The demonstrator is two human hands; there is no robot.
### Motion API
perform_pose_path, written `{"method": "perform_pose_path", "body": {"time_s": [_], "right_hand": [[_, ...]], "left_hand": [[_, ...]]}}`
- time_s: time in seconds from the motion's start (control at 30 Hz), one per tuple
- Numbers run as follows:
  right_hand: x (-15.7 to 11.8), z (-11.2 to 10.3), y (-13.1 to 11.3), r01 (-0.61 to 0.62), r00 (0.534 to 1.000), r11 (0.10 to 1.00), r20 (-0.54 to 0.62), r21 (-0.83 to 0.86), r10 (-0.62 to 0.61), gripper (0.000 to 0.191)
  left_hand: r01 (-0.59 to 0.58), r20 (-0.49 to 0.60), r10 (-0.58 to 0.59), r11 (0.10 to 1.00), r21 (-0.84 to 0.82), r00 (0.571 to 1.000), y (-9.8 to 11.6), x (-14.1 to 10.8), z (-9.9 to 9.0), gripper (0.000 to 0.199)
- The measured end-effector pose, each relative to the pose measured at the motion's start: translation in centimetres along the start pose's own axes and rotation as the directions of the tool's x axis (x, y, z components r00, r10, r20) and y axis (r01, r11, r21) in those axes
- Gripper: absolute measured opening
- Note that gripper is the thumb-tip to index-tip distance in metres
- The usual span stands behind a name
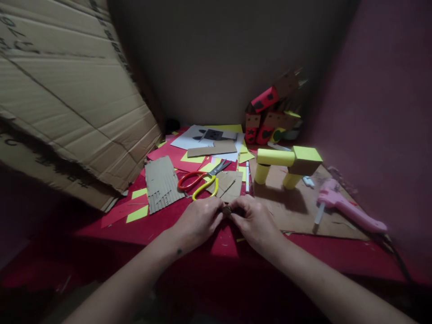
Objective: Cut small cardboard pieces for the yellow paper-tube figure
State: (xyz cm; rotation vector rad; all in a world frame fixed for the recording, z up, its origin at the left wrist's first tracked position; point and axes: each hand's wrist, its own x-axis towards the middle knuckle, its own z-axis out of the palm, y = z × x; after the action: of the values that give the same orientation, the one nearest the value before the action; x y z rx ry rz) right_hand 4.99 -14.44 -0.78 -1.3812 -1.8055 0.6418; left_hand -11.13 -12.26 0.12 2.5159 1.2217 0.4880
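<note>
Between the fingertips of my left hand (pixel 202 218) and my right hand (pixel 254 220) is a small dark brown piece (pixel 227 210), perhaps cardboard; both hands pinch it near the table's front edge. Fingers cover most of it. Just beyond my left hand lie scissors (pixel 204 180) with one red and one yellow handle, blades parted. A flat cardboard scrap (pixel 232 186) lies past my fingertips, partly under the scissors. To the left rests a corrugated cardboard piece (pixel 162 183) with small slits along its lower end.
A yellow paper-and-cardboard figure (pixel 275 157) stands on a cardboard sheet (pixel 270 207), with a pink glue gun (pixel 351 209) to its right. Red figures (pixel 265 99) are piled at the back. Printed white paper (pixel 192 137) lies behind the scissors. A large cardboard panel (pixel 74 90) leans at left.
</note>
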Motion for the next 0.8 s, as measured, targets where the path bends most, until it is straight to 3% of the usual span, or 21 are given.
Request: {"method": "perform_pose_path", "body": {"time_s": [0.2,0.43,0.63,0.8], "right_hand": [[0.0,0.1,0.2,0.023,1.000,1.000,0.001,-0.017,-0.023,0.012],[0.0,0.1,0.3,0.001,1.000,1.000,0.004,-0.016,-0.001,0.015],[0.0,0.0,0.0,-0.007,0.999,0.961,0.034,0.277,-0.002,0.021],[-0.6,-0.3,-1.3,-0.029,0.999,0.841,0.039,0.540,0.010,0.030]], "left_hand": [[0.010,0.029,-0.014,0.994,0.113,0.999,0.0,0.1,0.0,0.014],[0.018,0.077,-0.026,0.994,0.106,0.997,0.3,0.4,-0.3,0.017],[0.045,0.115,-0.026,0.985,-0.167,0.993,0.2,0.2,-1.5,0.013],[0.190,0.243,-0.072,0.842,-0.505,0.967,0.6,-0.5,-3.1,0.011]]}}
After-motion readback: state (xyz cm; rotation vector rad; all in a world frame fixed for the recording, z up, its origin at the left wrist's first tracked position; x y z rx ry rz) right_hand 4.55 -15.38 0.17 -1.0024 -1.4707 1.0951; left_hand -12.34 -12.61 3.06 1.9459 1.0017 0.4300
